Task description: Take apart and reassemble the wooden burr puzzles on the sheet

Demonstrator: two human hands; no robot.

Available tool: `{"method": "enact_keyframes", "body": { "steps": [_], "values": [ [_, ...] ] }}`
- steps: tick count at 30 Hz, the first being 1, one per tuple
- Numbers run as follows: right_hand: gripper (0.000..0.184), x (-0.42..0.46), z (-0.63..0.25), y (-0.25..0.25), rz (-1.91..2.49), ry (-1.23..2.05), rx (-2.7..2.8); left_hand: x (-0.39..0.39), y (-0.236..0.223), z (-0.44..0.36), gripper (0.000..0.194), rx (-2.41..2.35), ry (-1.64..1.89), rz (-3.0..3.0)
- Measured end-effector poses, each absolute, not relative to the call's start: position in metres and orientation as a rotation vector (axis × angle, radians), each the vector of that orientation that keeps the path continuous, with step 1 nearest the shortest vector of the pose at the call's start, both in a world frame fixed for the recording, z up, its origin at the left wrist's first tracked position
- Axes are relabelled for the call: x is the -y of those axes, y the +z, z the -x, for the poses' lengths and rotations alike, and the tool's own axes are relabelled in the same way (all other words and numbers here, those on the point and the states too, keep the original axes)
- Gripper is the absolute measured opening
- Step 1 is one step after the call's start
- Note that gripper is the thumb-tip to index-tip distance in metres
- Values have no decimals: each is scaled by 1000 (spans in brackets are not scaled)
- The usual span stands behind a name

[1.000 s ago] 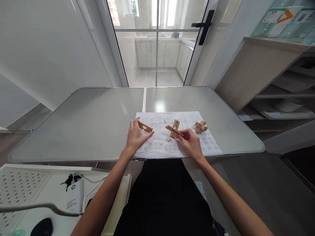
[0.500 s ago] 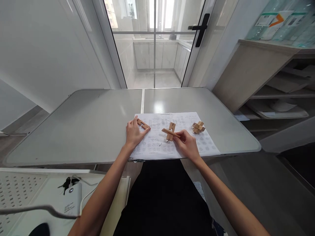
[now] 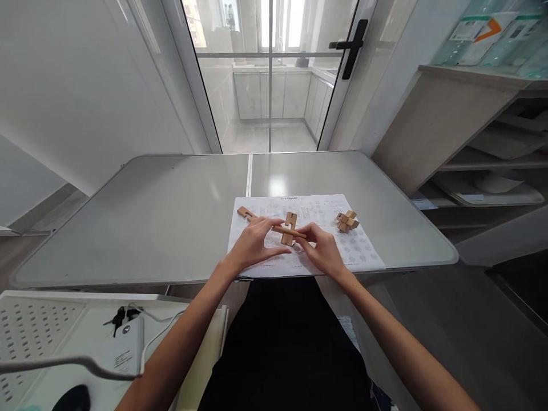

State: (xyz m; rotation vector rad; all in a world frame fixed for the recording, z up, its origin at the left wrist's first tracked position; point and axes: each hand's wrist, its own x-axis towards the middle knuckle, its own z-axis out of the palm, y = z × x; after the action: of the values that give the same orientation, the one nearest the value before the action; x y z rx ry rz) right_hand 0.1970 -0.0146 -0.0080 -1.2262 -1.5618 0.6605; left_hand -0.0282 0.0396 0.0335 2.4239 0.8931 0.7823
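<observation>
My right hand (image 3: pixel 322 250) pinches the right end of a thin wooden stick. That stick crosses a flat, notched wooden puzzle piece (image 3: pixel 291 220), and the two form a cross over the printed sheet. Close by on the left, my left hand (image 3: pixel 256 244) is open, its thumb and fingers spread around the stick's left end; whether they touch it I cannot tell. Behind the left hand lies another notched wooden piece (image 3: pixel 244 212), partly covered by the fingers. An interlocking wooden burr puzzle (image 3: pixel 346 221) rests on the sheet's right side.
The white sheet (image 3: pixel 342 204) with small printed diagrams lies at the front of the grey table (image 3: pixel 184 217). A white cart (image 3: pixel 158 311) with a power bank (image 3: pixel 129 345), keys and cables stands at lower left. Shelves (image 3: pixel 479 123) with bottles are on the right.
My left hand has let go of the notched piece on the left and moved right to the crossed pieces. The right hand has shifted the crossed pieces slightly left.
</observation>
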Motion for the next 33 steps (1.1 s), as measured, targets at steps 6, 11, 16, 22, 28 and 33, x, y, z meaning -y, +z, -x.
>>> {"method": "enact_keyframes", "body": {
  "steps": [6,11,16,22,28,33],
  "values": [
    [20,11,-191,-2,1178,703,1601,-40,32,32,41,-946,821,-2393],
    [14,9,-191,-3,1169,711,1620,-39,34,35,45,-968,815,-2367],
    [14,9,-192,-5,1162,724,1644,-38,33,35,46,-1014,773,-2350],
    [16,11,-198,4,1117,852,1723,-36,32,38,45,-1013,743,-2288],
    [26,14,-201,11,1077,933,1819,-34,29,40,42,-1004,727,-2147],
    [31,16,-198,7,1123,850,1856,-30,28,40,35,-977,662,-2048]
  ]
}}
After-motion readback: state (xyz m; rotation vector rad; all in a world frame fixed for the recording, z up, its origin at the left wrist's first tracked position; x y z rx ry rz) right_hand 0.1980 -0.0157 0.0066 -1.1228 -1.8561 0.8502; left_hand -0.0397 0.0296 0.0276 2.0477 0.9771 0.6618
